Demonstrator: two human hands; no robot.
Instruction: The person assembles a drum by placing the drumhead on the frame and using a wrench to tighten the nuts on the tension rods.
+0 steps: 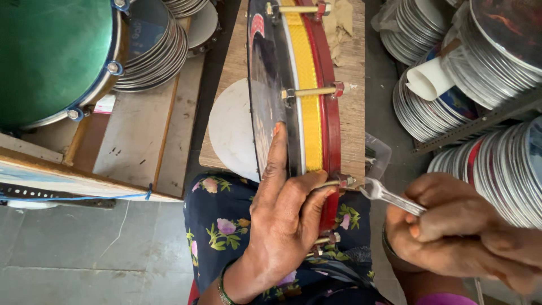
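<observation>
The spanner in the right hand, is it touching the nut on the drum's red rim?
Touching. The head view shows the spanner jaw closed around the nut on the drum, with no gap, held by the right hand.

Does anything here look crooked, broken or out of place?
Nothing looks broken. The drum stands on its edge, steadied by the left hand, while the right hand holds a spanner at a tension bolt. A rolled white paper sits wedged among stacked metal rings.

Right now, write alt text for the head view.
A left hand steadies an upright drum with a yellow band and red rim, while the right hand fits a metal wrench onto a tension bolt. Stacks of metal discs surround the wooden table.
</observation>
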